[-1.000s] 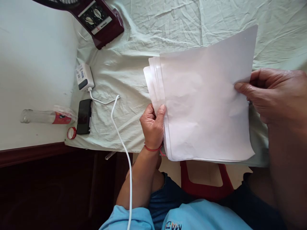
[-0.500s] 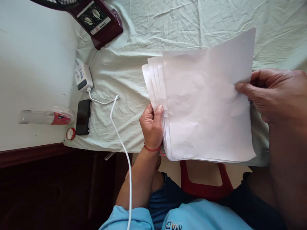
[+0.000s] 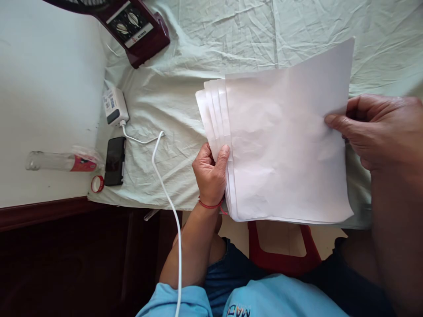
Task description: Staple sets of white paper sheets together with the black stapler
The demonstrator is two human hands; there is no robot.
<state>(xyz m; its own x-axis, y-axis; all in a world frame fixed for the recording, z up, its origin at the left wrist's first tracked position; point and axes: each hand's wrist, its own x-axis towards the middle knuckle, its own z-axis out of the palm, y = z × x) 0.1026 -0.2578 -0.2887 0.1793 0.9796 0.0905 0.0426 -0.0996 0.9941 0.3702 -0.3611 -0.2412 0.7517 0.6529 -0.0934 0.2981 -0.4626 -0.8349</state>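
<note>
Paper sheets (image 3: pixel 284 145), fanned so each edge shows, hover above the cloth-covered surface (image 3: pixel 231 35), your left hand (image 3: pixel 211 174) pinching their near corner and right hand (image 3: pixel 376 132) fingers closed on the opposite edge.

Phone (image 3: pixel 114 160), charger (image 3: pixel 114 106), bottle (image 3: pixel 59 161), fan base (image 3: pixel 134 24)

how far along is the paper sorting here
Done: the stack of white sheets is gathered, its left edges fanned into steps. In hand: the left hand pinches that fanned edge, and the right hand grips the right edge of the top sheet. Left: the edges are not squared, and the stack is not yet laid flat on the green cloth.
</note>
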